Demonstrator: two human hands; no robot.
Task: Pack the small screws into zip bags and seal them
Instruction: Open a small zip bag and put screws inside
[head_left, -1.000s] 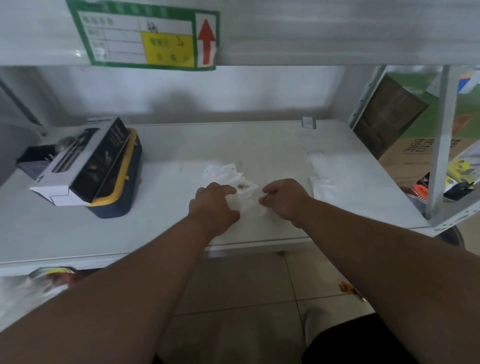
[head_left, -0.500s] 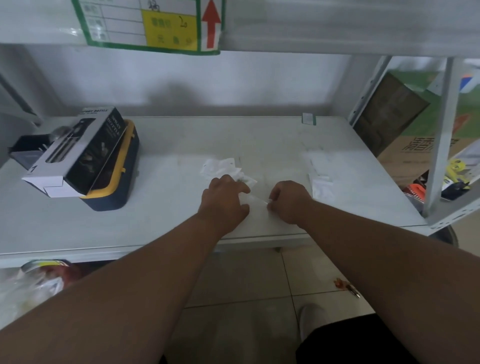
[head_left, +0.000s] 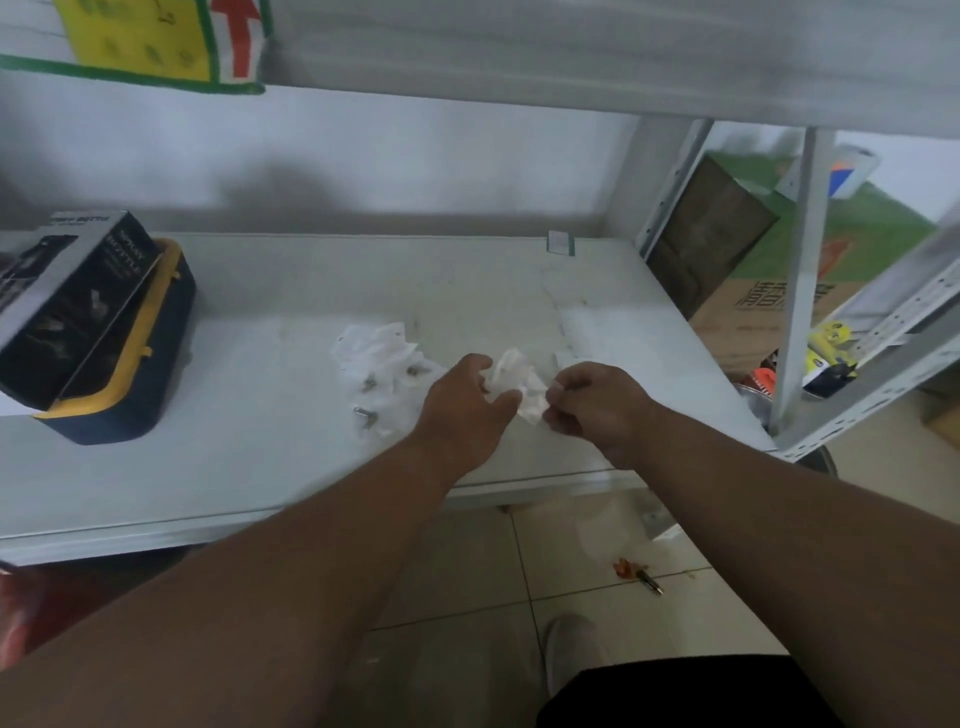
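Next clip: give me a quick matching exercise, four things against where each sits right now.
Things:
1. zip bag
2. loose screws
3. dark box
4. pen

Places:
A. on the floor tiles
B. leaning on the yellow-rimmed case, shelf's left
C. held between left hand and right hand
D. on the shelf, left of the hands

Pairs: 1-C, 2-D, 3-B, 4-A
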